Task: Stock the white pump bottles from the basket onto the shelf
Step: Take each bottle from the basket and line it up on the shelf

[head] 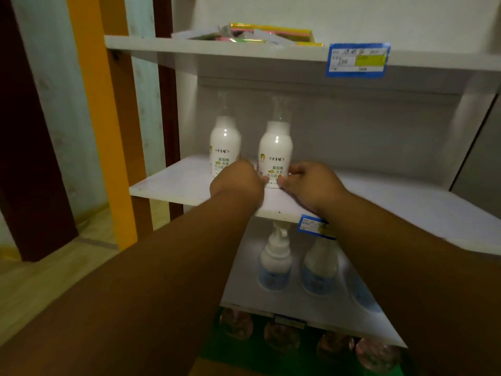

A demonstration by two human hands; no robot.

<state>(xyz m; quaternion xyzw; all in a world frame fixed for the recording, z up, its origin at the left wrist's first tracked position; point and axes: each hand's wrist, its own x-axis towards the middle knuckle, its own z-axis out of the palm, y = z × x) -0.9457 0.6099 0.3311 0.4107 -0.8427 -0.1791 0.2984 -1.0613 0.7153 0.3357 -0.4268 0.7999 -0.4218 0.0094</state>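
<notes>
Two white pump bottles with clear caps stand upright on the middle white shelf [173,183]. The left bottle [224,142] is nearer the back. Both of my hands hold the right bottle [275,150] at its base: my left hand [238,180] grips its left side and my right hand [309,183] its right side, fingertips on the label. The bottle's base rests on the shelf board. No basket is in view.
The shelf below carries white bottles with blue labels [273,264]. Round brown lids [235,322] line the lowest level. Flat colourful packets [268,33] lie on the top shelf. Blue price tags [357,59] stick to the shelf edges. An orange post [100,118] stands left.
</notes>
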